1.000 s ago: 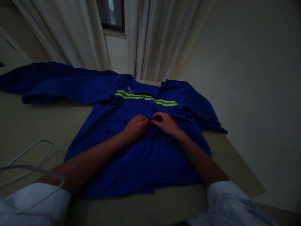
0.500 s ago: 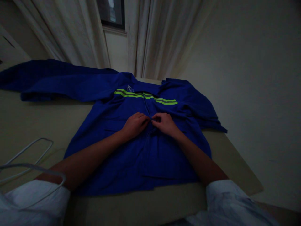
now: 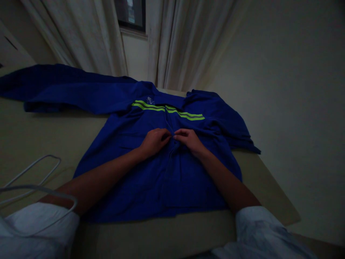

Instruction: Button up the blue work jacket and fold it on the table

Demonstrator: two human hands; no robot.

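While the left hand [image 3: 155, 142] and right hand [image 3: 188, 139] meet at the centre front of a blue work jacket [image 3: 188, 183] spread on a beige table [image 3: 29, 133], grip unclear, its sleeves [image 3: 67, 91] lie unfolded, front closure apparently not finished.

Sleeve [image 3: 27, 86] cut off, chest emblem [image 3: 150, 100] — too small

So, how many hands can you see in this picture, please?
2: the left hand and the right hand, side by side on the front of the blue work jacket.
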